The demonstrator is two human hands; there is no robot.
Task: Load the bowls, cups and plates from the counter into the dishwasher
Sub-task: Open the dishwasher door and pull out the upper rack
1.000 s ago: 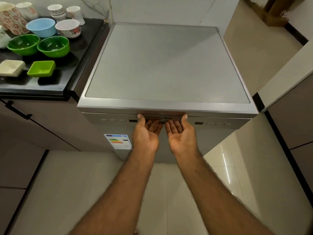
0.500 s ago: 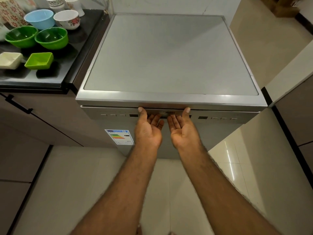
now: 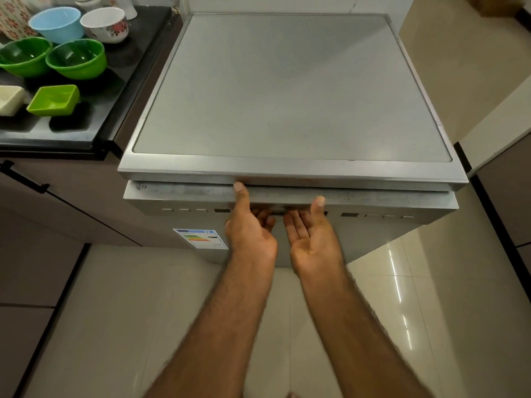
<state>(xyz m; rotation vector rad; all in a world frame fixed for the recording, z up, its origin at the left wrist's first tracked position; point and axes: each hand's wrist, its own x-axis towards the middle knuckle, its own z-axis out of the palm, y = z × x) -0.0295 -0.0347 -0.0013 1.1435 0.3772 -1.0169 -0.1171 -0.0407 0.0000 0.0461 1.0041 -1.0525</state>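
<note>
Two hands at the front of the dishwasher (image 3: 287, 90), palms up: left hand (image 3: 250, 234) and right hand (image 3: 313, 242), fingers hooked up into the handle (image 3: 277, 211) recess near the top of the door (image 3: 184, 193), thumbs raised against the door's upper edge. Fingertips hidden inside the recess. Door cracked open, top edge tilted slightly out from under the dishwasher's lid. Inside not visible; contents of the racks unknown.

Step in hand, by the look of it: opening the door, the very start of the job, with nothing loaded yet. Next move, probably: a steady pull outward and down with both hands, body backing off to leave room for the falling door, then a rack drawn out.

Left of the dishwasher, on the black tabletop (image 3: 126, 81), all upright and seemingly empty:
- near green bowl (image 3: 76, 58) and far green bowl (image 3: 24, 57), side by side, touching or nearly so
- behind those, blue bowl (image 3: 56, 24) and white flowered bowl (image 3: 105, 24)
- toward the front edge, green square dish (image 3: 54, 99) and cream square dish (image 3: 10, 99), the latter cut off by the frame

More patterned crockery farther back, mostly out of view. No plates in sight.
</note>
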